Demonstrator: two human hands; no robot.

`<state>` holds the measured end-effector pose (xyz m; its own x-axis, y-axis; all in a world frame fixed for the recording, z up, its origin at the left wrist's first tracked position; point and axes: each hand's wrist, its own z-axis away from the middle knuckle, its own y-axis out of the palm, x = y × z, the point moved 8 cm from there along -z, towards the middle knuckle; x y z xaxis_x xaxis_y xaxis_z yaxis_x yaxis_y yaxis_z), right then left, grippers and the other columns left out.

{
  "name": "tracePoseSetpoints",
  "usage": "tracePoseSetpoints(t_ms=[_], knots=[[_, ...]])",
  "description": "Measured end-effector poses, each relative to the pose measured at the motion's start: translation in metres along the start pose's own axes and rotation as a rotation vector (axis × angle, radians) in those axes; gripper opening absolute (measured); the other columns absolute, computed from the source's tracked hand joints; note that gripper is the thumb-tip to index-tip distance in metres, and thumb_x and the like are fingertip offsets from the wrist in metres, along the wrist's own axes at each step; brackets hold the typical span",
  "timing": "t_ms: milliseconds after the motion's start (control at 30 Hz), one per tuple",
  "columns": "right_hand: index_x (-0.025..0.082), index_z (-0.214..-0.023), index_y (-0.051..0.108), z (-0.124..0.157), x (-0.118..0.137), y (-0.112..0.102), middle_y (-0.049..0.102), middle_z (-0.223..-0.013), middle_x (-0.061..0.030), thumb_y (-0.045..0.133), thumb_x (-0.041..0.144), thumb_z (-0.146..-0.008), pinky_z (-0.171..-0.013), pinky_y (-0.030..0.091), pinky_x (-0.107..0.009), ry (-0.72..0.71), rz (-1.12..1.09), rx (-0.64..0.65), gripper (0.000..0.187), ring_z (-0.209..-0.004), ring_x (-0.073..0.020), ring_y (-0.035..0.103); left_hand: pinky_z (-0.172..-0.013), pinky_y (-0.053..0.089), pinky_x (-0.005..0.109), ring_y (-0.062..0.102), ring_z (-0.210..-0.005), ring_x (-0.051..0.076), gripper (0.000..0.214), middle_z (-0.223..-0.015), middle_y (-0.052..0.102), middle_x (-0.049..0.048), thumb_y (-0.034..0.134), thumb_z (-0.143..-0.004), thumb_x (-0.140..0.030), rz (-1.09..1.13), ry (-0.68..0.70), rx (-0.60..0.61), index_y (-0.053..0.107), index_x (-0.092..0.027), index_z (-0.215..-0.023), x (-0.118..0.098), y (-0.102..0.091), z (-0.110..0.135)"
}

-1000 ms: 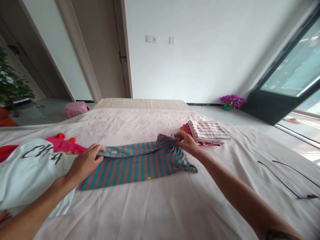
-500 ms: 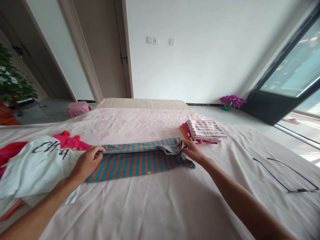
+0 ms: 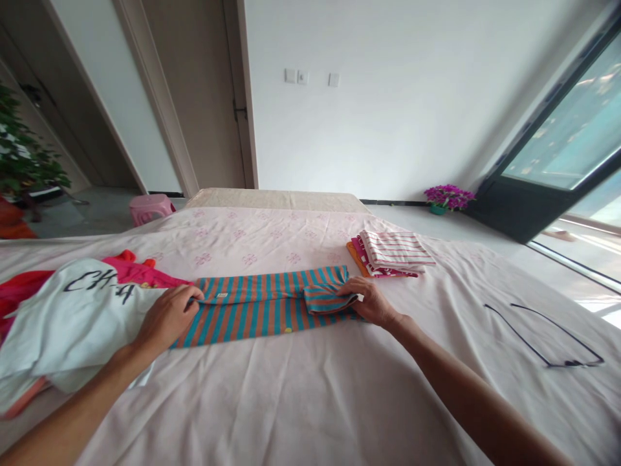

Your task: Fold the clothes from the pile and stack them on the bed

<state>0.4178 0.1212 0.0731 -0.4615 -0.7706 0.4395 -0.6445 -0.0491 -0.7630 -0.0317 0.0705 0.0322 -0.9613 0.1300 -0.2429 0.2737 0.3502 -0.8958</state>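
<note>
A teal and brown striped shirt (image 3: 257,320) lies lengthwise on the bed, its far side folded over toward me and a small pale label near its left end. My left hand (image 3: 171,315) is closed on the shirt's left end, thumb against fingers. At the opposite end, my right hand (image 3: 367,300) grips the edge of a sleeve (image 3: 326,299), which lies folded back over the body of the shirt. Beside my left hand a white top (image 3: 92,330) with black lettering is heaped over red and pink clothes (image 3: 140,272).
Folded clothes (image 3: 398,250) form a small stack beyond my right hand, a red-striped one on top. Eyeglasses (image 3: 565,362) rest at the right on the pale bedsheet (image 3: 272,401). Past the bed are a pink stool (image 3: 151,208) and a pot of purple flowers (image 3: 450,197).
My right hand has turned over and moved slightly down, and the sleeve now lies flatter across the shirt. The far fold sits flatter too. My left hand keeps its hold.
</note>
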Motion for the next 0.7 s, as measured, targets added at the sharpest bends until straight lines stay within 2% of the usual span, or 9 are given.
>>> tracePoseSetpoints(t_ms=[67, 133, 267, 367, 433, 533, 600, 667, 700], knots=[[0.024, -0.087, 0.075, 0.007, -0.002, 0.004, 0.073, -0.089, -0.0031, 0.050, -0.001, -0.064, -0.083, 0.050, -0.035, -0.036, 0.044, 0.083, 0.042, -0.086, -0.0201, 0.064, -0.086, 0.046, 0.035, 0.063, -0.089, 0.023, 0.019, -0.092, 0.069, 0.0043, 0.046, -0.079, -0.018, -0.046, 0.038, 0.022, 0.063, -0.022, -0.086, -0.004, 0.001, 0.001], [0.024, -0.081, 0.075, 0.012, -0.008, 0.003, 0.073, -0.088, -0.0024, 0.046, -0.003, -0.061, -0.083, 0.049, -0.034, -0.026, 0.092, 0.102, 0.044, -0.087, -0.0196, 0.064, -0.085, 0.044, 0.038, 0.062, -0.087, 0.024, 0.019, -0.089, 0.069, 0.0044, 0.046, -0.079, -0.018, -0.111, 0.062, 0.009, 0.064, -0.022, -0.082, -0.010, -0.002, 0.002], [0.023, -0.073, 0.072, 0.014, -0.025, -0.012, 0.072, -0.085, -0.0021, 0.043, -0.002, -0.061, -0.082, 0.050, -0.033, 0.135, 0.128, -0.020, 0.040, -0.085, -0.0191, 0.063, -0.087, 0.041, 0.041, 0.059, -0.088, 0.026, 0.017, -0.086, 0.069, 0.0045, 0.049, -0.078, -0.017, -0.211, 0.098, -0.032, 0.064, -0.023, -0.079, -0.024, -0.013, 0.000], [0.022, -0.074, 0.071, 0.006, -0.026, -0.021, 0.071, -0.085, -0.0022, 0.040, -0.002, -0.063, -0.082, 0.050, -0.032, 0.250, 0.143, -0.104, 0.041, -0.084, -0.0186, 0.064, -0.089, 0.040, 0.041, 0.059, -0.089, 0.025, 0.018, -0.087, 0.069, 0.0040, 0.048, -0.078, -0.016, -0.210, 0.124, -0.030, 0.064, -0.023, -0.078, -0.032, -0.017, -0.002], [0.022, -0.086, 0.073, -0.005, -0.018, -0.021, 0.072, -0.091, -0.0037, 0.042, 0.000, -0.069, -0.085, 0.050, -0.034, 0.289, 0.184, -0.121, 0.042, -0.089, -0.0201, 0.064, -0.089, 0.040, 0.040, 0.059, -0.088, 0.025, 0.017, -0.087, 0.069, 0.0039, 0.048, -0.079, -0.016, -0.192, 0.134, -0.025, 0.064, -0.023, -0.079, -0.033, -0.017, -0.002], [0.020, -0.123, 0.065, -0.023, 0.000, -0.005, 0.067, -0.120, -0.0097, 0.045, 0.012, -0.087, -0.097, 0.047, -0.040, 0.270, 0.297, -0.076, 0.042, -0.113, -0.0250, 0.060, -0.087, 0.041, 0.039, 0.060, -0.087, 0.024, 0.017, -0.086, 0.069, 0.0042, 0.047, -0.079, -0.017, -0.150, 0.132, -0.023, 0.063, -0.023, -0.080, -0.029, -0.015, 0.000], [0.018, -0.143, 0.049, -0.030, 0.008, 0.014, 0.053, -0.144, -0.0134, 0.045, 0.025, -0.095, -0.108, 0.040, -0.045, 0.221, 0.397, -0.007, 0.048, -0.134, -0.0288, 0.045, -0.086, 0.042, 0.038, 0.060, -0.086, 0.023, 0.017, -0.086, 0.069, 0.0043, 0.047, -0.079, -0.017, -0.125, 0.127, -0.024, 0.062, -0.023, -0.080, -0.025, -0.013, 0.002], [0.016, -0.151, 0.039, -0.031, 0.007, 0.037, 0.041, -0.155, -0.0138, 0.043, 0.035, -0.099, -0.116, 0.030, -0.050, 0.171, 0.495, 0.095, 0.055, -0.145, -0.0309, 0.030, -0.084, 0.043, 0.037, 0.060, -0.084, 0.023, 0.017, -0.085, 0.068, 0.0040, 0.046, -0.079, -0.017, -0.093, 0.124, -0.012, 0.062, -0.024, -0.079, -0.020, -0.010, 0.006], [0.016, -0.152, 0.037, -0.029, 0.004, 0.048, 0.039, -0.156, -0.0140, 0.041, 0.037, -0.101, -0.118, 0.027, -0.051, 0.151, 0.529, 0.153, 0.056, -0.147, -0.0310, 0.028, -0.082, 0.044, 0.036, 0.060, -0.083, 0.022, 0.017, -0.084, 0.067, 0.0038, 0.046, -0.078, -0.016, -0.070, 0.124, 0.002, 0.061, -0.024, -0.077, -0.018, -0.009, 0.008]])
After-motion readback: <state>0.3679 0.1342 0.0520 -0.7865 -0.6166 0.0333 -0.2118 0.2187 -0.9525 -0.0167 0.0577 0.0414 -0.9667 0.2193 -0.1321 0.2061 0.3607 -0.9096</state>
